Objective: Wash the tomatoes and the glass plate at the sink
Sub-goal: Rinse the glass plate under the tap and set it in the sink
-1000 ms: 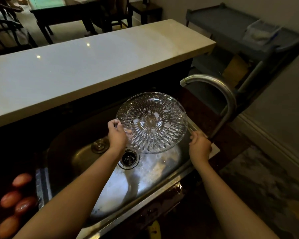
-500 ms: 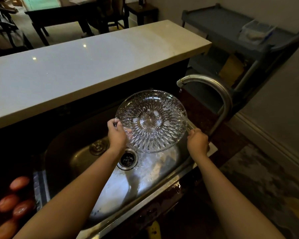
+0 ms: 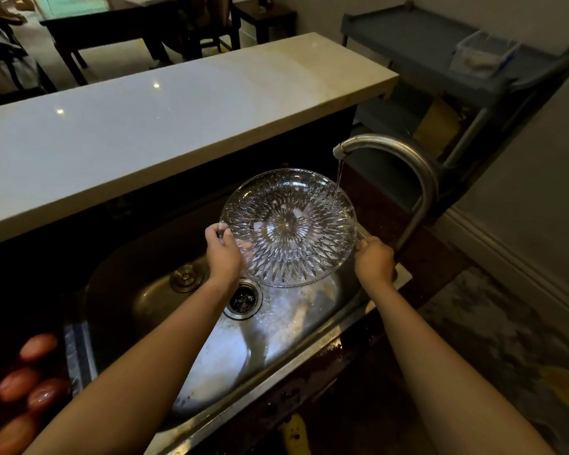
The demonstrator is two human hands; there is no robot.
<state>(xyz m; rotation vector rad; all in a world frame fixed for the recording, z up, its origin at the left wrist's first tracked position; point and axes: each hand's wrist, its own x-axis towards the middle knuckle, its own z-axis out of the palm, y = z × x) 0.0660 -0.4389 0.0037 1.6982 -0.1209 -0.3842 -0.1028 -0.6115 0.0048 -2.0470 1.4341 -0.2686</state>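
Dim steel sink (image 3: 309, 326) is catching water now running from the tap (image 3: 388, 149) onto the glass plate (image 3: 288, 226); a second ago it was dry, so rinsing is starting. Left hand (image 3: 222, 252) is gripping the plate's rim; right hand (image 3: 373, 261) has dropped to the tap base. Tomatoes (image 3: 30, 379) are waiting at the table's left edge.

The cut-glass plate (image 3: 288, 226) is tilted over the sink (image 3: 138, 290), its patterned face toward the camera, a thin stream of water striking its rim at two o'clock. Four wet red tomatoes (image 3: 30, 385) lie grouped at the plate's eight o'clock.
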